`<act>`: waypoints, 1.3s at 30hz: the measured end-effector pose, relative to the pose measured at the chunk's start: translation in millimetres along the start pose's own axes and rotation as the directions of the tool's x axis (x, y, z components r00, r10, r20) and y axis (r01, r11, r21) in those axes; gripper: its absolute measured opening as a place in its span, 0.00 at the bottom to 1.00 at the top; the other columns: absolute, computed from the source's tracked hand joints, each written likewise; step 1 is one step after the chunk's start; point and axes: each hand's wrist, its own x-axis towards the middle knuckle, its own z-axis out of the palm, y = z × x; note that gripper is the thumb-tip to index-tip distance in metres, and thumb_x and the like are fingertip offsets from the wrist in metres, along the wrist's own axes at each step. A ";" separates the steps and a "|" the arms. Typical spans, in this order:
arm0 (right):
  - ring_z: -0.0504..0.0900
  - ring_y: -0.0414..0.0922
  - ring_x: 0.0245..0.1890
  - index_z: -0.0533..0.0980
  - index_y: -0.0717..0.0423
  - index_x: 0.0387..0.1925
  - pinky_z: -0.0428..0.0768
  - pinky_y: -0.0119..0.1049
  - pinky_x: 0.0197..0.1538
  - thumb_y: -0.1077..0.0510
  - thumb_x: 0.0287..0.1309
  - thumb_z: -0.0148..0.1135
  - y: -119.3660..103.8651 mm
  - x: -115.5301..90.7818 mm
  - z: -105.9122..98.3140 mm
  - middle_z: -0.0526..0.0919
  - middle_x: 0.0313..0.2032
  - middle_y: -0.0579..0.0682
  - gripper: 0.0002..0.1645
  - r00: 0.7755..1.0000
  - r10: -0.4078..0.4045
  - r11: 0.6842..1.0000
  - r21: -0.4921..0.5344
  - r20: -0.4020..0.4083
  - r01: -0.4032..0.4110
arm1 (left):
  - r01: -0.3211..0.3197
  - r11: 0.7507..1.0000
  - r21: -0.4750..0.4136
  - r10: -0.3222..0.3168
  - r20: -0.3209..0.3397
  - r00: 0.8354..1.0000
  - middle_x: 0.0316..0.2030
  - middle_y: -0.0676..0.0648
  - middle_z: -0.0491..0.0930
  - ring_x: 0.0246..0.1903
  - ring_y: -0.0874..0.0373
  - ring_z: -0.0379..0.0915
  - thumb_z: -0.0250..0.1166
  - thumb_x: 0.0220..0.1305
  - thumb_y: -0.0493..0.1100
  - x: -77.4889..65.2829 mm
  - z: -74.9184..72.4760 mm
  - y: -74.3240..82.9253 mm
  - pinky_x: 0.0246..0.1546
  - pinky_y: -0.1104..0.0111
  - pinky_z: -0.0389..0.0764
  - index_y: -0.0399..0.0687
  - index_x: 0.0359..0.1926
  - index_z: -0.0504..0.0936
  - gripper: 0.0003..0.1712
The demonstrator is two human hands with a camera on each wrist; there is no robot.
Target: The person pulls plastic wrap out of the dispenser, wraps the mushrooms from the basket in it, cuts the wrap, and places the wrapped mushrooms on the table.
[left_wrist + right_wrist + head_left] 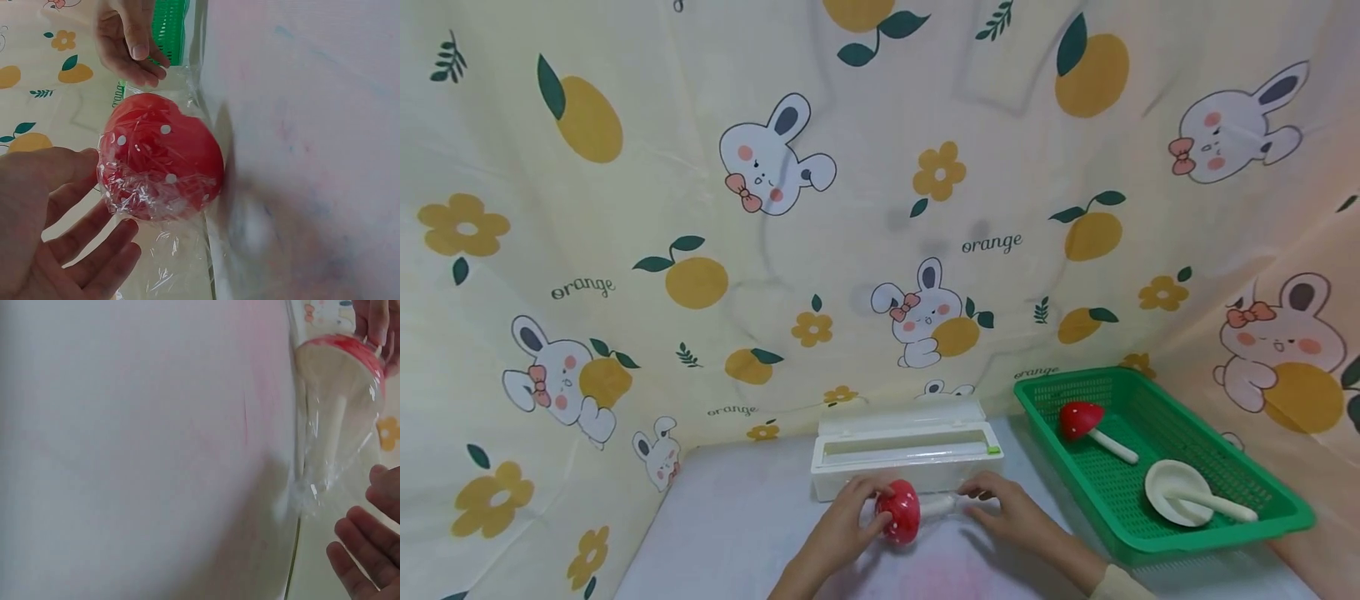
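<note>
A red ladle (898, 512) with white dots, shaped like a mushroom, lies sideways in clear plastic film (315, 487). Its pale handle (938, 506) points right, and the film is bunched at the handle's end. My left hand (848, 518) holds the red bowl, with fingertips on its rim and side. My right hand (1011, 508) is beside the handle's end, its fingers spread; in the right wrist view they stand apart from the film. Just behind is a white film dispenser box (910, 477) with its lid raised and a roll inside.
To the right stands a green basket (1075, 467) holding another red mushroom ladle (1081, 420) and a cream ladle (1180, 493) lying bowl up. A patterned cloth (880, 225) hangs behind the white table (722, 517), and continues along both sides.
</note>
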 end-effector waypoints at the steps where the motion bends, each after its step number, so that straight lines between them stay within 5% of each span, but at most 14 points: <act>1: 0.84 0.50 0.40 0.80 0.58 0.46 0.85 0.42 0.42 0.68 0.57 0.70 1.2 -0.8 -1.1 0.84 0.42 0.51 0.15 1.000 0.001 1.000 0.004 -0.010 -0.001 | -0.004 1.000 0.003 0.004 0.000 1.000 0.57 0.59 0.73 0.59 0.56 0.71 0.69 0.65 0.50 -0.2 -0.6 0.3 0.60 0.53 0.76 0.66 0.52 0.77 0.17; 12: 0.82 0.35 0.33 0.81 0.53 0.38 0.84 0.36 0.36 0.65 0.54 0.74 11.7 -3.5 -14.8 0.84 0.34 0.41 0.11 0.971 0.152 0.987 -0.015 -0.183 -0.157 | -0.020 1.000 0.016 0.020 0.001 1.000 0.55 0.58 0.76 0.56 0.57 0.74 0.69 0.66 0.47 5.3 -8.7 4.6 0.57 0.56 0.79 0.63 0.52 0.78 0.15; 21: 0.80 0.37 0.28 0.78 0.56 0.36 0.83 0.35 0.30 0.65 0.48 0.78 18.4 -1.9 -24.2 0.82 0.30 0.42 0.15 0.945 0.189 0.979 -0.022 -0.268 -0.202 | -0.041 0.999 0.008 0.041 0.003 0.999 0.51 0.57 0.78 0.55 0.57 0.75 0.67 0.67 0.48 20.3 -15.7 14.2 0.57 0.57 0.79 0.61 0.54 0.78 0.16; 24: 0.80 0.43 0.30 0.76 0.56 0.38 0.82 0.34 0.30 0.60 0.47 0.80 20.0 -0.5 -25.6 0.81 0.31 0.48 0.20 0.915 0.306 0.948 -0.005 -0.264 -0.318 | -0.041 0.999 0.009 0.041 0.017 0.999 0.52 0.58 0.78 0.55 0.58 0.74 0.66 0.68 0.49 27.8 -18.0 17.3 0.57 0.57 0.78 0.63 0.54 0.78 0.15; 29: 0.77 0.48 0.37 0.71 0.54 0.46 0.79 0.31 0.34 0.52 0.46 0.81 21.7 3.9 -26.9 0.78 0.37 0.52 0.31 0.828 0.518 0.844 -0.029 -0.215 -0.535 | -0.045 0.999 -0.003 0.045 0.024 0.999 0.53 0.60 0.77 0.56 0.57 0.73 0.66 0.68 0.48 40.3 -21.5 22.2 0.58 0.57 0.78 0.64 0.55 0.77 0.16; 39: 0.77 0.57 0.59 0.62 0.54 0.69 0.80 0.53 0.56 0.46 0.49 0.79 38.5 12.5 -24.0 0.75 0.62 0.59 0.51 0.796 0.588 0.806 0.027 -0.143 -0.591 | -0.034 0.997 -0.073 0.036 0.029 0.999 0.55 0.54 0.79 0.58 0.53 0.74 0.65 0.69 0.51 61.8 -21.3 24.2 0.58 0.55 0.77 0.61 0.58 0.77 0.18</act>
